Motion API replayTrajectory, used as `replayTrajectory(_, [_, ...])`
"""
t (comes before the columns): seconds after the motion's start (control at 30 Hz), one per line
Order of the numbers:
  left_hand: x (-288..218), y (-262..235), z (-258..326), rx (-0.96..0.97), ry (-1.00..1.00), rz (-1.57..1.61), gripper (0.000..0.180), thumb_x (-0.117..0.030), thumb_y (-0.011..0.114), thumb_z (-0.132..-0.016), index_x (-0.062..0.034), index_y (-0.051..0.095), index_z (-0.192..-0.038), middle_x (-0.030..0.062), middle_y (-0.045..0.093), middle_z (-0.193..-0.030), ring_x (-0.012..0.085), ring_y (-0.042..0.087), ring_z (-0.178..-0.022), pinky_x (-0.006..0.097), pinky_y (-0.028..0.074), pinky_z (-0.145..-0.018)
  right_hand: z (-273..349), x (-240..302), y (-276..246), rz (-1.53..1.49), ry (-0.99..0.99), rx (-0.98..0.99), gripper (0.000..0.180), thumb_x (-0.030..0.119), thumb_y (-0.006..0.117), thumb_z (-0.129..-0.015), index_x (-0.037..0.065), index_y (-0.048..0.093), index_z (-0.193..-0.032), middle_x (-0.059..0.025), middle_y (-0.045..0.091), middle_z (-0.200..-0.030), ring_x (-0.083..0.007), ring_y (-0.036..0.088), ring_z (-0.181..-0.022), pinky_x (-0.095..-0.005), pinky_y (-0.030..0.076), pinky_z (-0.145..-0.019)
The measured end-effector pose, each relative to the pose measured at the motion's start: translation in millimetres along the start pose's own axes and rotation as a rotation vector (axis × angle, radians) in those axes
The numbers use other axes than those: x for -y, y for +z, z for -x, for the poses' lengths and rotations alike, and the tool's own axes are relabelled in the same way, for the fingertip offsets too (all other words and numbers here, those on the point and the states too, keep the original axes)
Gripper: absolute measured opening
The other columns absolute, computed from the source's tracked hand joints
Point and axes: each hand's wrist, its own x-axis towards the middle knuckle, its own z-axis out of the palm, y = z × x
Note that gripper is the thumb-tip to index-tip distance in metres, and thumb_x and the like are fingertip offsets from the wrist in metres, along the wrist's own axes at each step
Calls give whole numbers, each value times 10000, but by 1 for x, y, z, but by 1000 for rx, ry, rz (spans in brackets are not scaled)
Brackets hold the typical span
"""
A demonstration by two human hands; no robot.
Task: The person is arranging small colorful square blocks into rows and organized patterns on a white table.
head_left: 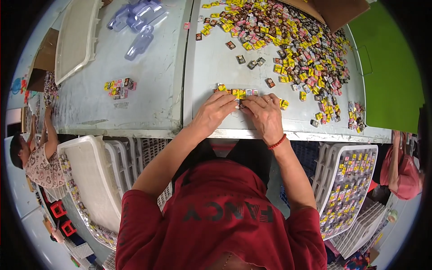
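Observation:
Both my hands work close together at the table's near edge, over a short row of tiny boxes (240, 93) in yellow, white and dark colours. My left hand (215, 112) has its fingers bent and pressed onto the row's left part. From the right, my right hand (265, 114), with a red bracelet at the wrist, curls its fingers onto the same row. The fingertips nearly meet at the middle, and they partly hide the boxes there. A large heap of loose tiny boxes (292, 49), yellow, pink and black, spreads over the right tabletop.
To the left lie a small block of tiny boxes (120, 88) and clear plastic trays (139, 42). A white crate lid (78, 38) rests farther left. White crates (346, 189) flank me below the table. People work at both sides. A cardboard box (346, 11) borders the heap.

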Motion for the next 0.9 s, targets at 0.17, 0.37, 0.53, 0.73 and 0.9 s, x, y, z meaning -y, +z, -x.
replayTrajectory(0.17, [1,6,3,-83,19,18,174,-22,656,-725,0,665,-898,109,621,-1044,288,585,-1023,363,501,-866,7,6,13,-50,26,-105,157,113,692,-737,98,681,-893,-10,657,-972,-211,578,-874,-381,408,-831])
replayTrajectory(0.37, [1,6,6,-116,52,-56,200,-30,679,-707,-31,669,-907,75,612,-1082,264,570,-1037,355,500,-869,12,20,14,125,55,-152,207,100,715,-734,84,685,-938,-13,650,-1007,-209,571,-947,-399,396,-889])
replayTrajectory(0.53, [-18,5,13,-106,-25,-117,250,-70,734,-697,-42,673,-938,71,620,-1078,264,567,-1036,357,491,-885,17,20,16,128,87,-152,254,85,711,-742,84,677,-994,-39,628,-1028,-232,557,-972,-407,391,-893])
replayTrajectory(0.73, [2,-22,3,-247,-74,-92,304,-111,747,-704,-25,649,-978,101,591,-1140,283,562,-1031,378,482,-879,13,20,-1,12,144,-156,269,21,698,-735,63,653,-996,-57,613,-990,-250,554,-961,-393,393,-883])
replayTrajectory(0.9, [23,-24,-19,-98,-71,-109,239,-101,718,-739,-15,641,-948,97,624,-1033,271,581,-961,351,484,-839,15,2,-7,26,166,-204,238,6,684,-744,50,643,-974,-70,609,-984,-253,553,-932,-378,396,-874])
